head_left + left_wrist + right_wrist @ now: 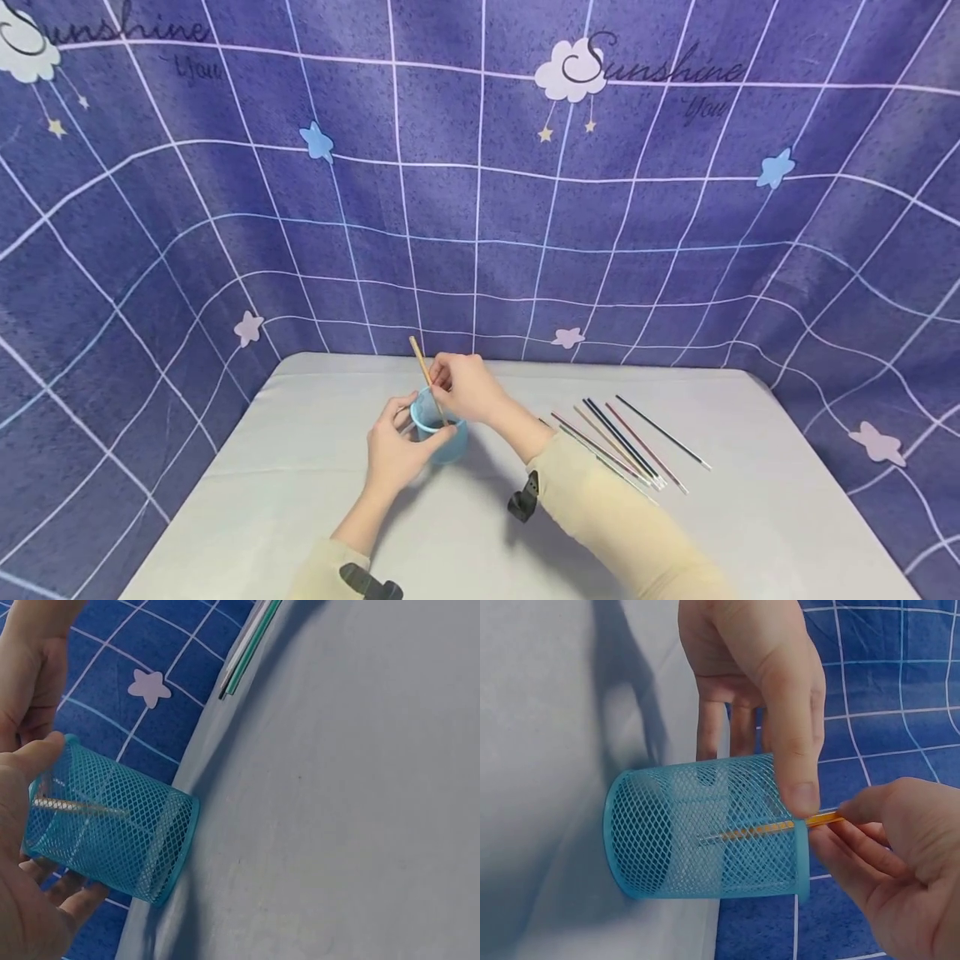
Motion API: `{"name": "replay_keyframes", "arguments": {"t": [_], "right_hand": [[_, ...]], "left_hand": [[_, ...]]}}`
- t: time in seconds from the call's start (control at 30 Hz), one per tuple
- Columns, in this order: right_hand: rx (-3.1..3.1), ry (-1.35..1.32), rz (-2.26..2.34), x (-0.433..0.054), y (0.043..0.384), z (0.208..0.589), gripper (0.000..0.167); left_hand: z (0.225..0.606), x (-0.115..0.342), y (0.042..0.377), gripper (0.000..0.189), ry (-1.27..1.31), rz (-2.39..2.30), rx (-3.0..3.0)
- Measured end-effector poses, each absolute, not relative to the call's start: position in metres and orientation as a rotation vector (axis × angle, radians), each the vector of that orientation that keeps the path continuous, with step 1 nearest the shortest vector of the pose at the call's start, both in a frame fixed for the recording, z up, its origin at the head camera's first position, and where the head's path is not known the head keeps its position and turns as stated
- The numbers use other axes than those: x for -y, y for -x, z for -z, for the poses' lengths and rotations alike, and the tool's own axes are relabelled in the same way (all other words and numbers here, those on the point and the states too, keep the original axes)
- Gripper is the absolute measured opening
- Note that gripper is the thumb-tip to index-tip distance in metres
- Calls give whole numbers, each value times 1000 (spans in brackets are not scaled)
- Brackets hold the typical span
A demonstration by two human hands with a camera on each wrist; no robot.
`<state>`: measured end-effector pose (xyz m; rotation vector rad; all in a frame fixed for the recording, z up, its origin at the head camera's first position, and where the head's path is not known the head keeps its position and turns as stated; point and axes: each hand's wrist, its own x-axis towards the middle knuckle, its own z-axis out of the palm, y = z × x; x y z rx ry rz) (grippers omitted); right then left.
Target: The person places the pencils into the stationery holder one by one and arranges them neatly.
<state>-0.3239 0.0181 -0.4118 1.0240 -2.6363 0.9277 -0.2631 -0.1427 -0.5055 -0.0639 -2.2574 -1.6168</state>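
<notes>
A light-blue mesh pen cup point(451, 450) stands upright near the table's back edge. My left hand point(393, 446) grips it from the left, thumb along the rim and fingers round the far side. Above the cup my right hand point(470, 389) pinches a slim yellow-orange pencil-like stick point(417, 354). Its lower part slants down inside the cup, and the pale tip shows through the mesh in the right wrist view, short of the base. The left thumb point(799, 780) lies right by the stick point(823, 817) at the rim.
Several thin sticks in dark, red and tan colours lie to the right of the cup, most close together; one dark stick point(663, 432) lies outermost. The table's white cover point(247, 500) meets a blue gridded curtain point(517, 208) at the back and sides.
</notes>
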Motion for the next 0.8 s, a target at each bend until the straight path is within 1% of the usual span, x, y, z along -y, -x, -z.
{"name": "replay_keyframes", "arguments": {"t": [0.37, 0.6, 0.8], "right_hand": [[2671, -1014, -804, -4, 325, 418, 7], [2769, -988, -704, -2, 326, 421, 7], [2810, -989, -679, 1, 325, 424, 6]], "left_hand": [[509, 144, 263, 70, 72, 1610, 2223], [507, 142, 261, 74, 97, 1667, 2193], [509, 141, 261, 71, 83, 1667, 2182]]}}
